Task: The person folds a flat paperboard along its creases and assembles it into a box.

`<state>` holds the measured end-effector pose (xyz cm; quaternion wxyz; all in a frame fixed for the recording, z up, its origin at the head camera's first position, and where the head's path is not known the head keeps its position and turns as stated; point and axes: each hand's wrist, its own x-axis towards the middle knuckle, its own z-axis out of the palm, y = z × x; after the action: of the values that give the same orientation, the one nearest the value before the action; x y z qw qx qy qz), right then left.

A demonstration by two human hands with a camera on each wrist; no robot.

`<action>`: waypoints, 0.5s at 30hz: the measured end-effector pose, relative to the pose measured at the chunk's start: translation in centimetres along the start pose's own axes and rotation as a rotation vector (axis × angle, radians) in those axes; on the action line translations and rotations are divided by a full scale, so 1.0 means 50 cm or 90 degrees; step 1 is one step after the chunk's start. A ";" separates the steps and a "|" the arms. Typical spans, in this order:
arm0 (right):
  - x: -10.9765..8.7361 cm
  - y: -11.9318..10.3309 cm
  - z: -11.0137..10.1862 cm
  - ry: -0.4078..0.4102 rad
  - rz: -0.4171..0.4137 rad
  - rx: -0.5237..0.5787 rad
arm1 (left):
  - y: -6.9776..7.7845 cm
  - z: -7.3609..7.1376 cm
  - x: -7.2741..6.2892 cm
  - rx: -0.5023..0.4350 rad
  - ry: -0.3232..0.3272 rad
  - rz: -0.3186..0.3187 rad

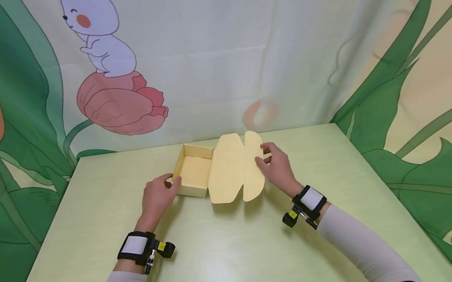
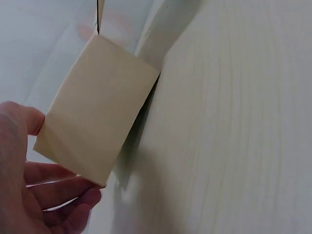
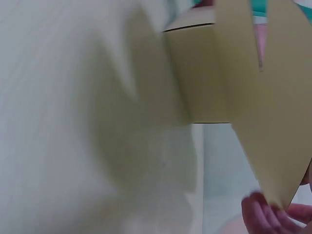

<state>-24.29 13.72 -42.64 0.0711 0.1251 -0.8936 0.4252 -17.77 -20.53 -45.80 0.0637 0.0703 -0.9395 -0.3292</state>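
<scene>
A pale cardboard box (image 1: 190,190) sits open on the table, showing its bare inside. Its lid (image 1: 227,170) is folded out to the right, ending in a tuck flap (image 1: 253,173) with rounded corners. My left hand (image 1: 156,196) grips the box's left end, thumb at the near wall. In the left wrist view, its fingers curl around the lower edge of the box wall (image 2: 97,107). At the tuck flap's outer edge, my right hand (image 1: 280,166) pinches the card. The right wrist view shows fingertips (image 3: 263,214) at the flap's corner and the raised lid's underside.
The light green table (image 1: 230,250) extends around the box. Behind it hangs a curtain (image 1: 207,66) printed with a white animal and flowers. Large printed leaves (image 1: 421,183) cover the fabric at the right side.
</scene>
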 end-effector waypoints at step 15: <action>0.164 -0.057 -0.046 -0.197 0.048 0.116 | -0.005 0.001 0.030 -0.157 -0.226 0.030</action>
<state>-31.32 12.45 -37.15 -0.0946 0.1611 -0.8557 0.4825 -19.24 -20.94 -45.90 -0.0868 -0.0190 -0.8898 -0.4476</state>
